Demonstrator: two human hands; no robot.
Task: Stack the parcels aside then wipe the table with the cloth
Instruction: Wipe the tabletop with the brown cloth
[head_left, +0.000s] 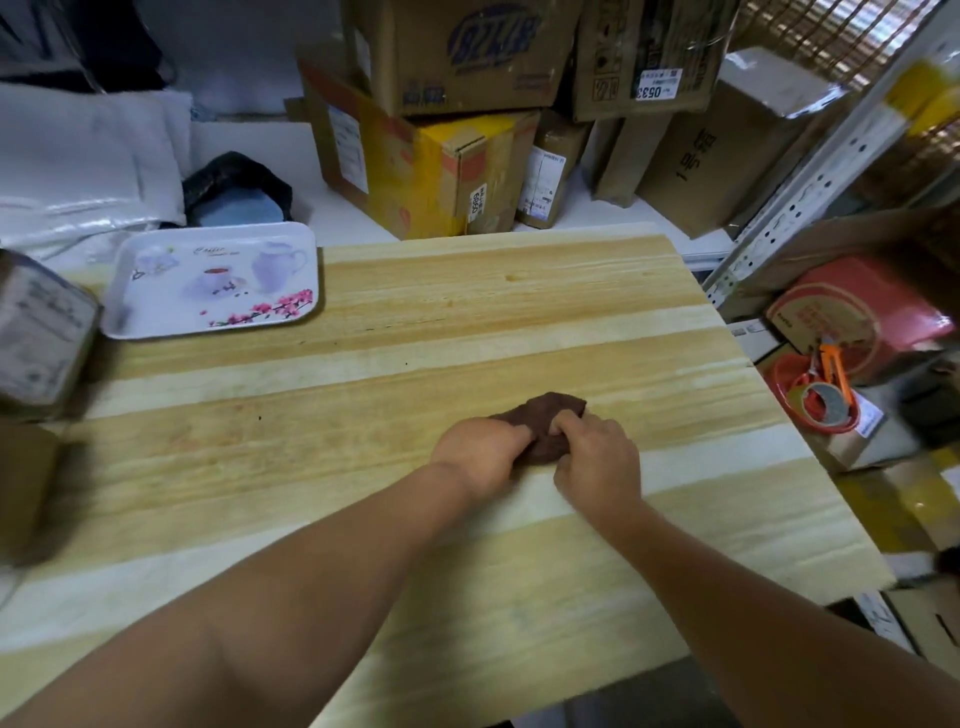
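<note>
A small dark brown cloth (551, 420) lies bunched on the wooden table (415, 322), right of centre. My left hand (480, 452) grips its left side with curled fingers. My right hand (597, 452) grips its right side, thumb tucked into the folds. Much of the cloth is hidden under both hands. Stacked parcels (41, 332) stand at the table's left edge, blurred and partly cut off by the frame.
A white tray (213, 280) with a coffee and blossom print sits at the table's far left. Cardboard boxes (441, 156) are piled behind the table. To the right stand a metal shelf post (810, 171) and a box holding tape rolls and an orange cutter (826, 384).
</note>
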